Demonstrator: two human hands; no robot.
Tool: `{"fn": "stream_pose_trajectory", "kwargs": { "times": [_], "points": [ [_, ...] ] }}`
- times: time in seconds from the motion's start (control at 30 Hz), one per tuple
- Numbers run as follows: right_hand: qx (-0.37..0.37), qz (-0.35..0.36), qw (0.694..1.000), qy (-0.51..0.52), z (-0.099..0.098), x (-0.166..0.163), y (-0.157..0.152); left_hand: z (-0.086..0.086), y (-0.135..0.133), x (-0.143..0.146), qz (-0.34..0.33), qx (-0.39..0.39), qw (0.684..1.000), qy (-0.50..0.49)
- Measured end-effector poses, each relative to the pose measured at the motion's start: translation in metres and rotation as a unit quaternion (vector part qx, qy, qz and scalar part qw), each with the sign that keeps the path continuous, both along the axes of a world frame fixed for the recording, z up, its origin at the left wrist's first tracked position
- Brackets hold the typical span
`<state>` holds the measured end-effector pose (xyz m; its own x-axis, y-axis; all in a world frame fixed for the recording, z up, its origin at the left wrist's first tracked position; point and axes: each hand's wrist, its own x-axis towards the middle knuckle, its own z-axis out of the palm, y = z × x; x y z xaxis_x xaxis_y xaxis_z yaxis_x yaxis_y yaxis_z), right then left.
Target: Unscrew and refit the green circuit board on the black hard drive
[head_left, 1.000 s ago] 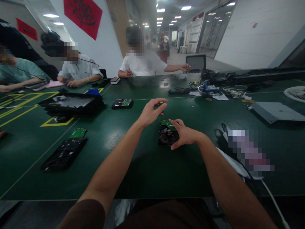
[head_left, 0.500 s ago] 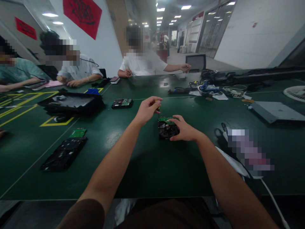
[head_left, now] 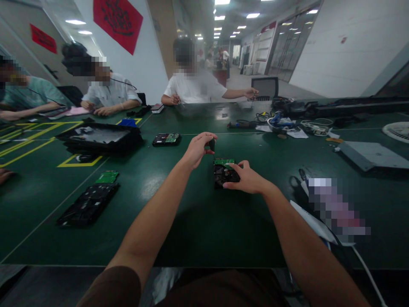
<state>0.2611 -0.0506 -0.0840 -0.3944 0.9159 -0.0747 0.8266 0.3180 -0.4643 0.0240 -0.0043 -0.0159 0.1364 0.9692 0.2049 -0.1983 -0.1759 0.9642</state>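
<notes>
My left hand (head_left: 197, 151) is closed round the dark handle of a small screwdriver (head_left: 212, 146), held upright. The screwdriver's thin shaft points down at the far left corner of a hard drive (head_left: 223, 176); whether the tip sits in a screw is too small to tell. This drive lies on the green table, its black casing facing up with a green circuit board (head_left: 224, 162) along its far edge. From the right, my right hand (head_left: 249, 177) grips the drive, thumb at the near side and fingers over the far side, covering its right edge.
Another hard drive (head_left: 166, 139) lies farther left. Nearer left are a black drive casing (head_left: 91, 204) and a green board (head_left: 108, 176). Black trays (head_left: 102, 140) stand beyond them. To the right are a grey metal case (head_left: 372, 155) and cables (head_left: 277, 123). Co-workers sit across the table.
The screwdriver's handle has turned in my left hand's fingers, showing dark where yellow showed before. My right hand's fingers have shifted slightly on the drive. The camera view has tilted a little.
</notes>
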Motion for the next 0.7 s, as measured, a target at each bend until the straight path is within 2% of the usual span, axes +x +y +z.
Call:
{"fn": "stream_pose_trajectory", "kwargs": {
  "times": [0.13, 0.37, 0.57, 0.7],
  "points": [
    [0.0, 0.021, 1.0, -0.021, 0.004, -0.001, -0.004, 0.001, -0.002, 0.001, -0.019, -0.003, 1.0, -0.021],
    [0.018, 0.017, 1.0, -0.009, -0.002, 0.001, 0.003, -0.005, 0.003, 0.008, 0.069, 0.031, 0.997, 0.002],
    [0.015, 0.016, 1.0, 0.0, 0.0, 0.0, 0.002, -0.013, 0.008, 0.008, 0.101, 0.08, 0.989, 0.069],
    [0.017, -0.025, 1.0, -0.005, 0.003, -0.005, 0.002, -0.012, 0.006, 0.006, 0.107, 0.094, 0.985, 0.092]
  ]
}}
